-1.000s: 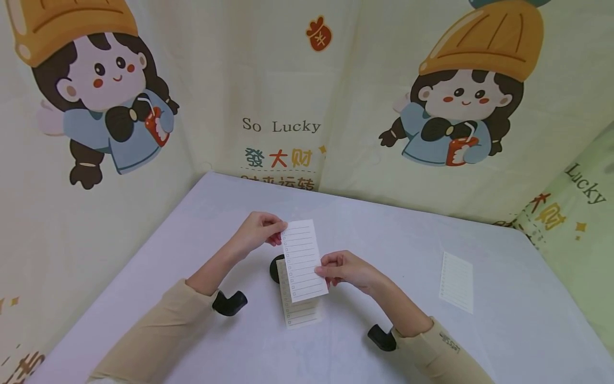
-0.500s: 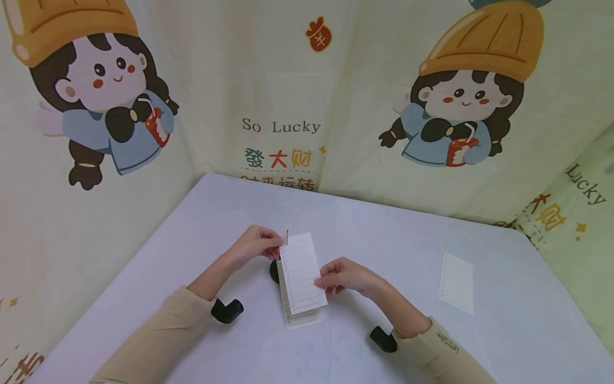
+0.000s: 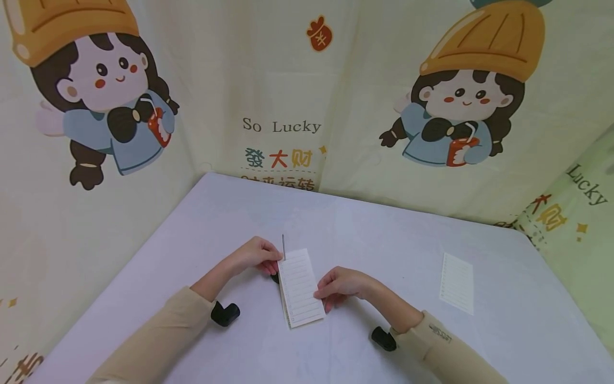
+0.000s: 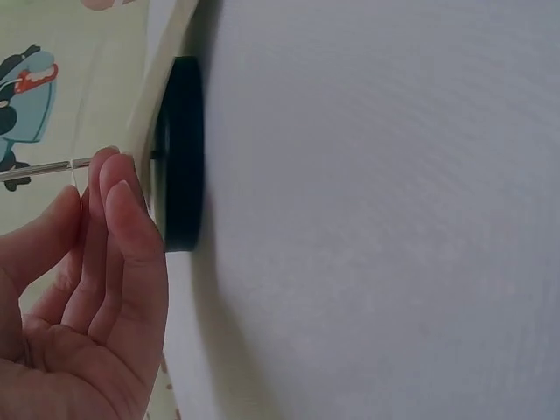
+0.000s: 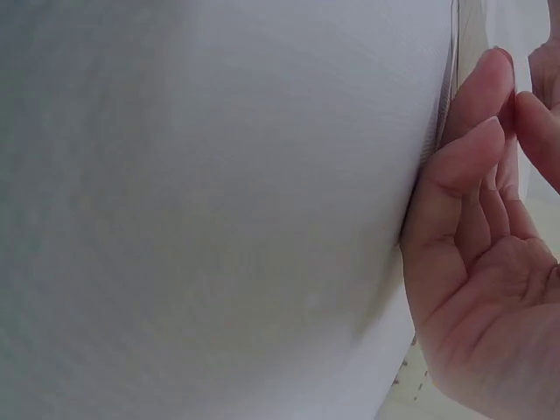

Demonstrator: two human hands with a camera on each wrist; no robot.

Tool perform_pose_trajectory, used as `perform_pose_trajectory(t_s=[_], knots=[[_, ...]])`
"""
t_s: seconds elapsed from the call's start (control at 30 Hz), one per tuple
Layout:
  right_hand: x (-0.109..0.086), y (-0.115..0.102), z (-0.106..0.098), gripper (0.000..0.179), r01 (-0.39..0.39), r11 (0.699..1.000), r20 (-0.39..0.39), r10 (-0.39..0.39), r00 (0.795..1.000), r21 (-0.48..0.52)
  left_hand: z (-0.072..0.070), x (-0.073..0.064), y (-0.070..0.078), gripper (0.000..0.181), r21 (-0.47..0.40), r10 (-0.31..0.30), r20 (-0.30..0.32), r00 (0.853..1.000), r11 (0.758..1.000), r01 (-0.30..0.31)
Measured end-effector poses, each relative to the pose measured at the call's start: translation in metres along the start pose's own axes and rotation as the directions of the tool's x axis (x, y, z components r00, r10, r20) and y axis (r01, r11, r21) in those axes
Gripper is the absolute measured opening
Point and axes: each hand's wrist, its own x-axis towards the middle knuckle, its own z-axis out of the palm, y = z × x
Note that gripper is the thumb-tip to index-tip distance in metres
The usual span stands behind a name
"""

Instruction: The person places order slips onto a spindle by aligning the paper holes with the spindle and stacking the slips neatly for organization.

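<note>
My left hand [image 3: 259,256] pinches the upper left edge of a white lined checklist sheet [image 3: 301,288]. A thin metal spike [image 3: 283,247] stands up through the sheet near that corner. My right hand [image 3: 342,288] pinches the same sheet at its lower right edge, thumb on top. Beneath lies more paper [image 4: 144,114], seen edge-on in the left wrist view, on the round black base [image 4: 182,157] of the paper spike. In the head view the sheet covers most of that base. How many sheets lie below cannot be told.
Another lined checklist sheet [image 3: 456,282] lies flat on the white table [image 3: 384,229] to the right. A printed curtain [image 3: 364,106] hangs behind the table and along its sides. Black wrist devices [image 3: 225,314] jut out from both sleeves.
Both hands have lowered the sheet toward the paper below. More of the metal spike now rises above the sheet's top edge. The loose sheet on the right has stayed put.
</note>
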Motion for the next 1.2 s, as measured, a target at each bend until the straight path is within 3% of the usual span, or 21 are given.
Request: perform_pose_trajectory(t_s=[0.4, 0.77, 1.2], knots=[[0.001, -0.001, 0.004, 0.012, 0.005, 0.994, -0.013, -0.006, 1.0, -0.106, 0.002, 0.003, -0.008, 0.016, 0.029, -0.027, 0.037, 0.999, 0.999, 0.026], [0.001, -0.006, 0.007, 0.017, 0.001, 0.978, -0.028, -0.007, 1.0, -0.207, 0.005, 0.007, -0.009, 0.016, 0.1, -0.063, 0.002, 0.998, 0.993, 0.063], [0.003, -0.004, 0.007, 0.015, -0.01, 0.977, -0.032, 0.003, 0.999, -0.213, 0.007, 0.004, -0.006, 0.015, 0.096, -0.077, -0.011, 0.997, 0.992, 0.078]])
